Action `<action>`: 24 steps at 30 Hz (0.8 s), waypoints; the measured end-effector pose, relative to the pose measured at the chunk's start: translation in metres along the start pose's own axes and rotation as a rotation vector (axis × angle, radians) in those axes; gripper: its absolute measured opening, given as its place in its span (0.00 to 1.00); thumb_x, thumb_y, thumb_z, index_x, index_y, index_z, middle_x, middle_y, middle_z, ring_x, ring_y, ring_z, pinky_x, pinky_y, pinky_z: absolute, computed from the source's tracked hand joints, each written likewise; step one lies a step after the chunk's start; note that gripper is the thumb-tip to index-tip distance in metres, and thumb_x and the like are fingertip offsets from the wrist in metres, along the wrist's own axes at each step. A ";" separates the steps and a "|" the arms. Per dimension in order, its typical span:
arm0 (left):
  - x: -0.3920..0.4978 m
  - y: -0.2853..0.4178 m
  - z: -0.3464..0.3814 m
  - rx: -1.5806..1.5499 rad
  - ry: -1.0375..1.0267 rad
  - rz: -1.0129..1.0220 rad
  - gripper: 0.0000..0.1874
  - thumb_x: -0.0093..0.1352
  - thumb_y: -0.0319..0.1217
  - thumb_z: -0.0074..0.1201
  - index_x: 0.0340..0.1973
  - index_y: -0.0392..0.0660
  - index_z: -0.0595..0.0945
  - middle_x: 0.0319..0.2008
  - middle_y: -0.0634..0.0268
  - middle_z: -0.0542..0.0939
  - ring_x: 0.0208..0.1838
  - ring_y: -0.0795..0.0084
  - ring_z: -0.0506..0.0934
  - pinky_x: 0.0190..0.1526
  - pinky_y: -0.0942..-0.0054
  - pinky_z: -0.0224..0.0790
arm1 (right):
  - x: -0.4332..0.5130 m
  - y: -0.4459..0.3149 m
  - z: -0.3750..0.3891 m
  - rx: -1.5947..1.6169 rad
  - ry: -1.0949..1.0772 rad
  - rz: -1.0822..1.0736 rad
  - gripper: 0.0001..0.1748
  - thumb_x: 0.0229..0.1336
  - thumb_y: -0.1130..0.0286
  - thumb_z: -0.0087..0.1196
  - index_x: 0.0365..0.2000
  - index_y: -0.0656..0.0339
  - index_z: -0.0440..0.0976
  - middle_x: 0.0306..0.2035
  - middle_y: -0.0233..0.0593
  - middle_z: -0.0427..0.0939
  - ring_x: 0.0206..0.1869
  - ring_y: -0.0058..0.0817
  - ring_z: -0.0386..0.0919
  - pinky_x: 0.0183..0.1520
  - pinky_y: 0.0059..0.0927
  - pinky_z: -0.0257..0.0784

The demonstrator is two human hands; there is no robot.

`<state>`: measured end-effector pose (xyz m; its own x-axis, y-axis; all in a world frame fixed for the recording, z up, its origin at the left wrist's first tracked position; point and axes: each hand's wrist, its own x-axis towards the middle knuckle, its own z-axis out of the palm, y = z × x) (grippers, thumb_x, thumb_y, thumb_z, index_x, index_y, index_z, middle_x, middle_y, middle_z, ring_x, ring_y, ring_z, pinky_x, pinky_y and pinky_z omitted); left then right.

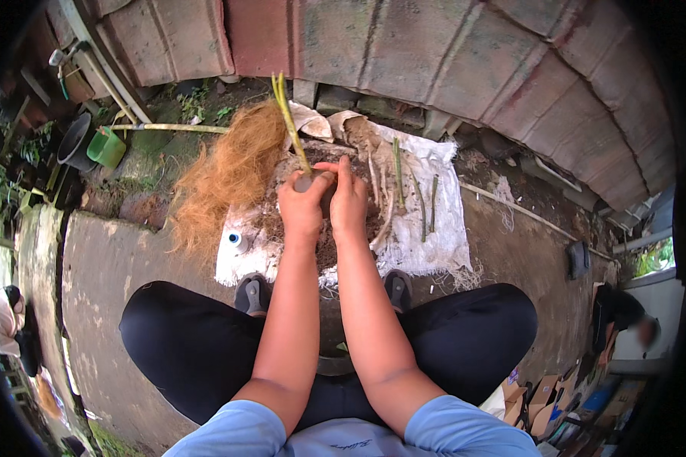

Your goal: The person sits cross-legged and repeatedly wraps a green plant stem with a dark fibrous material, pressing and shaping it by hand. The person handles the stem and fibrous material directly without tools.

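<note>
Both my hands meet over dark loose soil on a white woven sack. My left hand is closed around the base of an upright green plant cutting, where a greyish lump shows between the fingers. Beside it, my right hand is cupped against the same base with its fingers extended; whether it grips anything is hidden. Brown coir-like fibre lies heaped at the left. A white spool stands on the sack's left part. Several green stem cuttings and pale roots lie to the right.
Corrugated roofing sheets span the far side. A green bucket and a black bucket are at the upper left. Two people are at the far left and right edges. Cardboard boxes lie at the lower right.
</note>
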<state>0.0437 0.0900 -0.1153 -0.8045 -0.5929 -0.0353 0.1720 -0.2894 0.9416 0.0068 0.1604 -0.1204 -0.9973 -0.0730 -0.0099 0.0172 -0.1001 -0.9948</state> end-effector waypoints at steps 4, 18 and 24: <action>0.000 -0.006 -0.003 0.094 0.030 -0.001 0.13 0.64 0.30 0.64 0.39 0.33 0.85 0.32 0.61 0.86 0.35 0.73 0.82 0.43 0.75 0.74 | -0.004 0.011 0.007 0.099 -0.020 0.030 0.37 0.80 0.44 0.36 0.40 0.66 0.85 0.36 0.35 0.80 0.42 0.25 0.77 0.50 0.30 0.70; 0.018 -0.021 0.000 0.155 -0.122 0.006 0.27 0.67 0.41 0.69 0.55 0.39 0.80 0.57 0.57 0.76 0.60 0.63 0.73 0.62 0.66 0.66 | 0.022 0.036 -0.002 0.331 0.172 0.407 0.35 0.75 0.43 0.47 0.55 0.70 0.76 0.49 0.46 0.81 0.49 0.31 0.79 0.55 0.35 0.73; 0.016 -0.019 -0.001 0.004 -0.202 -0.239 0.23 0.68 0.37 0.69 0.54 0.42 0.80 0.46 0.62 0.83 0.50 0.71 0.80 0.56 0.71 0.70 | 0.020 0.038 -0.007 0.457 0.197 0.358 0.30 0.78 0.49 0.43 0.51 0.69 0.79 0.48 0.45 0.82 0.49 0.34 0.81 0.53 0.38 0.75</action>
<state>0.0282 0.0856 -0.1339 -0.9188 -0.3466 -0.1888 -0.0376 -0.3994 0.9160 -0.0131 0.1622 -0.1589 -0.9175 -0.0001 -0.3976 0.3392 -0.5223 -0.7824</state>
